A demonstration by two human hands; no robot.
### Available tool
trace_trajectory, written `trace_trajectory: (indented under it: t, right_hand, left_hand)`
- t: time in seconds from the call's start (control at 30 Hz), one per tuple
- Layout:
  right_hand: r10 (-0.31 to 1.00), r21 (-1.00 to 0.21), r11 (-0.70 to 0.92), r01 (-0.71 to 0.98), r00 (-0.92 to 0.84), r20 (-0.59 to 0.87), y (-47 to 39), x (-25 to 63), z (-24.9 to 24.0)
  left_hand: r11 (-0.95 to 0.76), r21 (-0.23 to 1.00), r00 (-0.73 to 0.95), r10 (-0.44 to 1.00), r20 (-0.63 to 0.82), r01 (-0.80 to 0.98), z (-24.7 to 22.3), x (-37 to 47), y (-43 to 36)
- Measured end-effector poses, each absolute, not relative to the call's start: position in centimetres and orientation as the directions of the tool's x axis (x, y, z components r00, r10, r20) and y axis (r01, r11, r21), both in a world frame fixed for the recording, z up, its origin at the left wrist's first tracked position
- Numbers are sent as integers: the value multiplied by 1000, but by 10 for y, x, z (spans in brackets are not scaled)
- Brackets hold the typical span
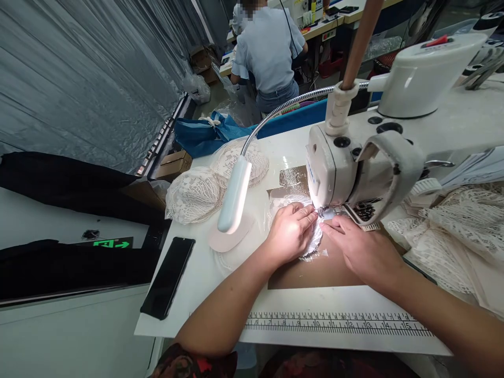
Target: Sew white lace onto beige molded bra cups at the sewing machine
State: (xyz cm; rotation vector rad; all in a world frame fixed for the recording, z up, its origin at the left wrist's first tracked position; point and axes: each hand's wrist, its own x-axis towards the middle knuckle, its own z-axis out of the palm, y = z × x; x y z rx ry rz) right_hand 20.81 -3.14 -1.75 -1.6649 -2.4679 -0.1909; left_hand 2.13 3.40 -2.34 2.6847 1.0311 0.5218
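Observation:
A white lace piece (314,242) lies under the head of a white sewing machine (328,168), lit by the lamp. My left hand (292,231) is on top of the lace, its fingers bent and gathered close to the needle area. From the other side, my right hand (360,244) pinches the edge of the same lace, fingertips just by the presser foot. The needle itself is hidden behind the machine head and my fingers. Beneath the lace, a brown plate (311,275) covers part of the table.
Stacked lace cups (195,194) and a pale oval pad (230,239) lie left, under a gooseneck lamp (235,197). A black phone (168,278) rests at the left edge. More lace (452,231) is heaped right. A printed ruler (334,325) runs along the front; a seated person (270,55) is beyond.

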Motion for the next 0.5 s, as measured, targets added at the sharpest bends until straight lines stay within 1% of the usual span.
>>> trace_trajectory:
  t: [0.17, 0.33, 0.4, 0.47, 0.5]
  right_hand:
    - [907, -7, 375, 927, -366, 210, -32, 211, -19]
    - [890, -82, 415, 906, -385, 243, -33, 216, -26]
    - [873, -120, 448, 886, -405, 271, -34, 218, -27]
    - [854, -177, 481, 859, -412, 319, -36, 222, -29]
    - [841, -214, 502, 838, -416, 345, -37, 223, -29]
  left_hand:
    - [-679, 326, 649, 731, 211, 658, -24, 21, 34]
    - [-619, 295, 599, 784, 164, 728, -22, 23, 32]
    - [-591, 306, 584, 802, 122, 747, -17, 21, 30]
    - [-608, 351, 633, 772, 54, 712, -10, 14, 23]
    - [-641, 391, 690, 723, 20, 660, -6, 9, 18]
